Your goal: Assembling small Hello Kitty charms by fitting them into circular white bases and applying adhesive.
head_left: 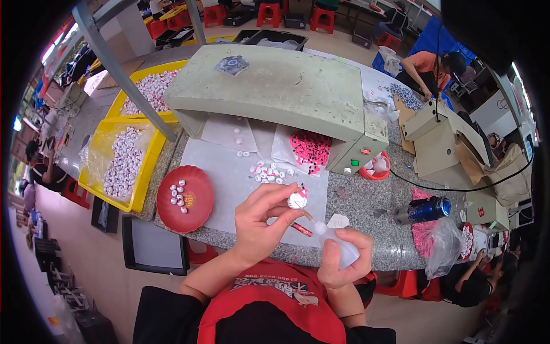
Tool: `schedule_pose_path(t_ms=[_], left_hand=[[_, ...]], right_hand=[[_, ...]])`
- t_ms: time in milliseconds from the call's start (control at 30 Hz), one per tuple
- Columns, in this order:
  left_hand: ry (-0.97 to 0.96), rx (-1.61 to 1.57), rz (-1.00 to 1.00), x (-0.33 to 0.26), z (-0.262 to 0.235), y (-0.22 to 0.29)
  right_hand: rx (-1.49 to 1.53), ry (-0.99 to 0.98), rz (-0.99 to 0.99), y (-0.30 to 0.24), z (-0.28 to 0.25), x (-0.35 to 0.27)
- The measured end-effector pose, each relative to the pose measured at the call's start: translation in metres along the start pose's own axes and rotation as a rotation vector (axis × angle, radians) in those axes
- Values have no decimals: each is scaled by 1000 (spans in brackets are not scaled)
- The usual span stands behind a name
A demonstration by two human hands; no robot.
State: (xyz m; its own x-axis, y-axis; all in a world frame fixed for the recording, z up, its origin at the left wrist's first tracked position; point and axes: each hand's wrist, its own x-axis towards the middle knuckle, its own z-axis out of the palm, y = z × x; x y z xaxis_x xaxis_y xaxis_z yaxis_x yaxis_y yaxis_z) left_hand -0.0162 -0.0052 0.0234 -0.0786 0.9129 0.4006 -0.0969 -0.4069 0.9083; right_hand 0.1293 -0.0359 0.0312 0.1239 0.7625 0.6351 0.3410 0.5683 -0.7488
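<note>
Between the thumb and fingers of my left hand is a small round white piece with a bit of pink and black at its top. My right hand is closed around a translucent squeeze bottle. The bottle is tilted, its thin nozzle pointing up at the white piece; whether the tip touches it I cannot tell. Beneath my hands lies a red stick-like item on the white sheet. Just beyond, several similar white pieces are scattered on the sheet.
A pale green bench machine spans the sheet, with pink parts heaped under it. To the left are a red dish and yellow trays of white pieces. A blue bottle lies at right. Another person works at far right.
</note>
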Motion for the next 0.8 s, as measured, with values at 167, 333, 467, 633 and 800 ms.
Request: schedule_pose_path(t_ms=[167, 333, 467, 633, 800], left_hand=[[2, 119, 2, 1, -1, 4], [-5, 102, -2, 1, -4, 4], [-11, -172, -202, 1, -4, 6], [-10, -271, -369, 2, -5, 8], [-11, -340, -446, 4, -8, 8]], right_hand=[[18, -28, 12, -5, -4, 4], [-18, -41, -3, -6, -7, 10], [-5, -31, 12, -4, -6, 11], [0, -29, -118, 0, -7, 14], [27, -24, 40, -2, -9, 6]])
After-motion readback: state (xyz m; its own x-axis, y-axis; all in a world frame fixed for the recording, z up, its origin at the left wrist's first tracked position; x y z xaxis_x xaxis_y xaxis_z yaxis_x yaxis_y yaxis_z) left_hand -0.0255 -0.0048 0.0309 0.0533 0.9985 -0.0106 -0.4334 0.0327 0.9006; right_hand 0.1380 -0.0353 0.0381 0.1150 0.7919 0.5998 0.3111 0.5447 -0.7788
